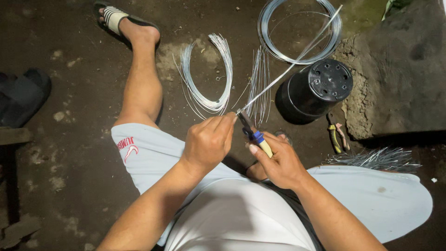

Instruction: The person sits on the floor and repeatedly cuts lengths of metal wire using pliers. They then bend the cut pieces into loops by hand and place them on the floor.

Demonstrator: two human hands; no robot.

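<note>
My left hand (209, 142) is closed around the near end of a bundle of thin silver wire strands (288, 69) that runs up and to the right. My right hand (278, 162) grips pliers with blue and cream handles (258, 138), their jaws at the wire right beside my left fingers. A round coil of silver wire (269, 42) lies on the ground at the top. Curved cut wire pieces (223, 60) and straight ones (260, 88) lie on the dirt ahead of my hands.
An upturned black plastic pot (316, 88) stands to the right of the wire. Second pliers with yellow and red handles (337, 135) lie by a large rock (399, 69). A pile of short wire pieces (376, 159) rests near my right knee. My left leg stretches out with a sandal (111, 16).
</note>
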